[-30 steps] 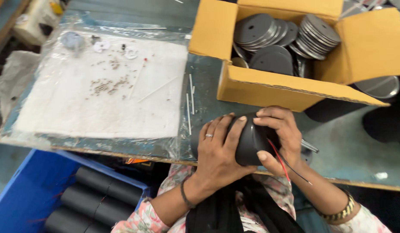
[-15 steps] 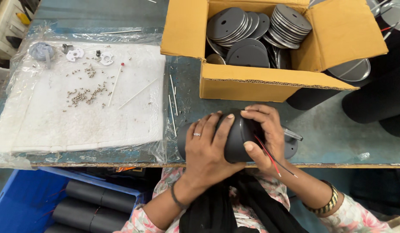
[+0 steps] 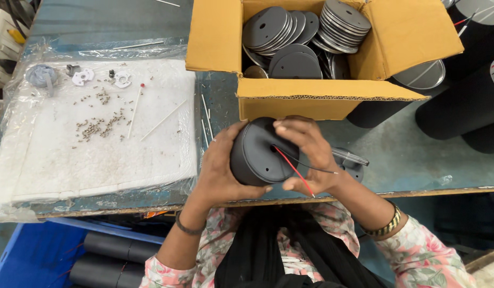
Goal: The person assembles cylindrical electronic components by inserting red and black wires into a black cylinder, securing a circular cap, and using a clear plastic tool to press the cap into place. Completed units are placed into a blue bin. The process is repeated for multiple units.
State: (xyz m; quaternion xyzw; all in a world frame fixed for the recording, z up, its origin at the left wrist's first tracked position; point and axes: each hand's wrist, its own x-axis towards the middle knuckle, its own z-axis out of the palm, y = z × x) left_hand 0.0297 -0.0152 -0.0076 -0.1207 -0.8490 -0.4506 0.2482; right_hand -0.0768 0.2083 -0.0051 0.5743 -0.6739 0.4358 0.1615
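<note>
Both hands hold a black round housing (image 3: 260, 152) above the table's near edge. A flat disc closes its end, and a red and a black wire (image 3: 297, 169) come out of the centre hole. My left hand (image 3: 217, 170) cups its left side and underside. My right hand (image 3: 308, 152) grips the right side, fingers over the rim and thumb below. A screwdriver-like tool (image 3: 349, 156) lies on the table just right of my right hand.
An open cardboard box (image 3: 316, 96) of grey metal discs (image 3: 289, 32) stands just beyond. A white foam pad (image 3: 92, 154) under plastic on the left carries several small screws, white parts and thin sticks. Black cylinders (image 3: 460, 101) stand at right; a blue crate (image 3: 39, 256) holds more below.
The view has shifted, so the box and pad sit further left. The housing has turned in my hands, and its disc face and wires now point up towards the camera.
</note>
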